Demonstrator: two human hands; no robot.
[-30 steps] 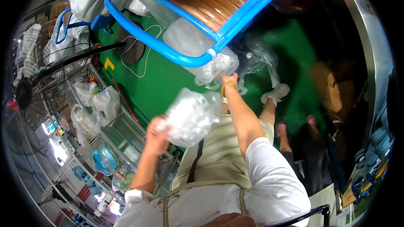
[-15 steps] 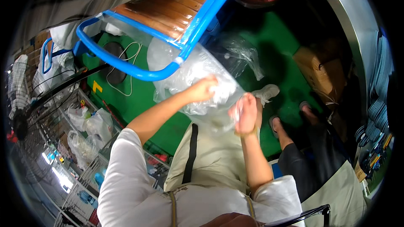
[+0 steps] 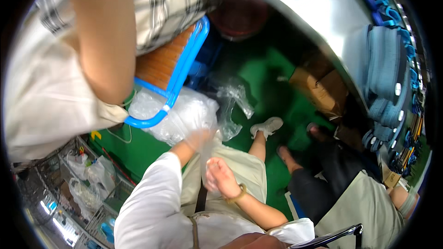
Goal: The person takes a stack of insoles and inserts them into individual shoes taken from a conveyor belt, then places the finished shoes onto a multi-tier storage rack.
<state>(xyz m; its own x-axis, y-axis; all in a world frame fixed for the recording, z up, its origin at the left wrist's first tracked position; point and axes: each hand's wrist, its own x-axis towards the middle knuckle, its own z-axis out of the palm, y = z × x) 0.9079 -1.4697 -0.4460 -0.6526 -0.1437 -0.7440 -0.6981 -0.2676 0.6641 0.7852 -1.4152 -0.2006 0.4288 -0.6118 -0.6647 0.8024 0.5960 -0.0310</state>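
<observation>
A large, crumpled clear plastic bag (image 3: pixel 184 110) bulges in front of my knees, beside the blue-framed chair. My left hand (image 3: pixel 201 139) is at the near edge of this bag; motion smears its fingers, so its grip does not show. Closer to my body, above my lap, my right hand (image 3: pixel 219 175) has its fingers curled closed. A thin strip of clear plastic film (image 3: pixel 206 154) runs from it up toward the left hand.
A person's arm (image 3: pixel 104 37) and checked cloth fill the upper left, over a wood-slatted chair with a blue frame (image 3: pixel 177 85). Right are a metal table (image 3: pixel 318 14) with stacked blue straps (image 3: pixel 385 64), a cardboard box (image 3: pixel 318 90) and another person's legs (image 3: pixel 314 189).
Both hands have come back toward my body, the right also moving left and lower. The other person's arm has come into view at upper left. The whole view has shifted.
</observation>
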